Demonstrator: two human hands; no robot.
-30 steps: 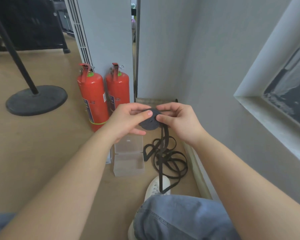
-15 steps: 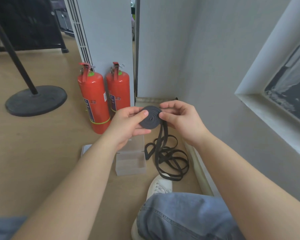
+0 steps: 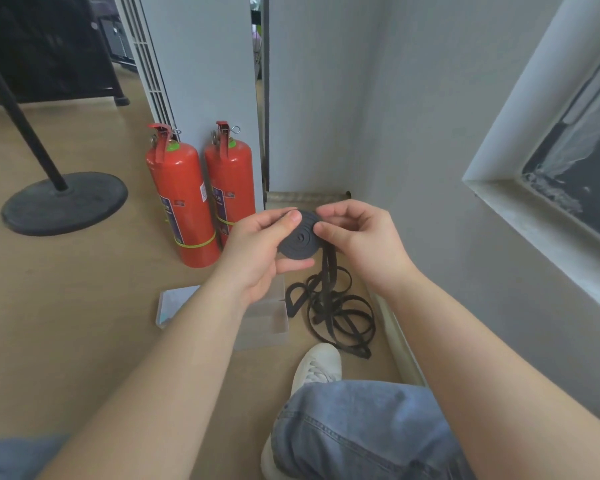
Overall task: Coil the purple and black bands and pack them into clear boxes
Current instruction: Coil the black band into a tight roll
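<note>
Winding the black band (image 3: 300,239) into a flat disc looks to be the step in hand, judging by the spiral held upright between both hands above the floor (image 3: 66,323). The left hand (image 3: 257,251) grips the coil, with the thumb pressed on its face and the fingers (image 3: 293,266) curled under and behind. The right hand (image 3: 364,240) pinches the rim where the free length leaves it.

To do this well, the left thumb should hold the layers flush while the right hand feeds each turn on flat and under even tension (a twist would bulge the disc beyond what a box takes). The loose tail (image 3: 336,313) drops into a tangle of loops on the floor and may snag, so it is best drawn slowly.

The clear box (image 3: 269,327) lies just beneath the left wrist, partly hidden; whether it touches the tangle I cannot tell.

Room is tight on the right, where the wall (image 3: 430,202) runs close beside the right forearm. A white shoe (image 3: 317,365) sits near the loops, and two red extinguishers (image 3: 184,202) stand beyond the left hand. The floor leftward, toward the stand base (image 3: 65,202), offers the most elbow room.
</note>
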